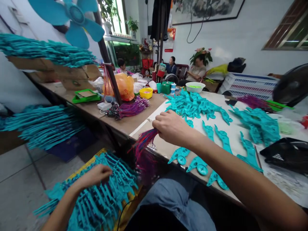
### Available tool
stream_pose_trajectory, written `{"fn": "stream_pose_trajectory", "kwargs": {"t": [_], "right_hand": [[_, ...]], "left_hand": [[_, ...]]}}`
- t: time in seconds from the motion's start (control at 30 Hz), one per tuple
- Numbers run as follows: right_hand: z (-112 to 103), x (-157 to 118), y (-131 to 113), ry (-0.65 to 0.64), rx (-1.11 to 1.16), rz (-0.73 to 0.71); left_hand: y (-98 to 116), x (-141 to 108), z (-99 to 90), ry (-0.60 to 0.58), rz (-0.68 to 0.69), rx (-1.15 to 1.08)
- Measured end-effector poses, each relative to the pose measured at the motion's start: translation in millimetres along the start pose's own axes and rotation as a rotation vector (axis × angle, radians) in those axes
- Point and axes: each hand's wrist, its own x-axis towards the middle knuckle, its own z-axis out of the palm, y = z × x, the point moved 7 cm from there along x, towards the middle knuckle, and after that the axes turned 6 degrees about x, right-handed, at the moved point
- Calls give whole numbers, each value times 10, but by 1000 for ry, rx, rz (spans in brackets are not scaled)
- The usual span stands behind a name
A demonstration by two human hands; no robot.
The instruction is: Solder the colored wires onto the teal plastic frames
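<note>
My right hand (170, 125) is closed round a bundle of thin red, blue and purple wires (145, 144). Their loose ends hang past the near edge of the table. Over a yellow crate (106, 150) heaped with teal plastic parts (98, 205), my left hand (96, 175) has its fingers curled in; whatever they may hold is hidden. Several flat teal pieces (222, 138) lie spread on the white tabletop (166, 141) under and beside my right forearm. Behind them is a pile of similar teal pieces (192, 104).
Another purple wire bundle (134, 107) lies by a dark post (112, 80). Stacked teal parts (48, 125) are at the left. A black fan-like object (286, 155) sits at the right, a teal fan (77, 14) overhead. People (196, 70) sit in the background.
</note>
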Motion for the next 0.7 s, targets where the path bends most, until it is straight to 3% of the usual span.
{"fn": "stream_pose_trajectory", "kwargs": {"t": [0.07, 0.13, 0.17, 0.2, 0.27, 0.33, 0.43, 0.53, 0.7], "right_hand": [[66, 88, -155, 29, -21, -147], [105, 141, -303, 94, -49, -288], [113, 150, -360, 136, -64, -349], [118, 147, -397, 178, -79, -399], [119, 116, -385, 250, -92, -430], [116, 53, -282, 289, -67, -383], [131, -92, -76, 281, 33, -264], [112, -282, 66, 303, 184, -175], [41, -664, 193, 629, 454, 38]], "left_hand": [[543, -115, -410, 345, 191, -93], [1191, -149, -495, 431, 459, -312], [1495, -107, -403, 352, 567, -397], [1759, -31, -225, 195, 621, -432], [2076, 125, 204, -123, 595, -469], [2160, 206, 595, -385, 510, -511], [2069, 221, 922, -550, 427, -551], [1947, 224, 1031, -554, 365, -592], [1862, 312, 1008, -430, 260, -764]]}}
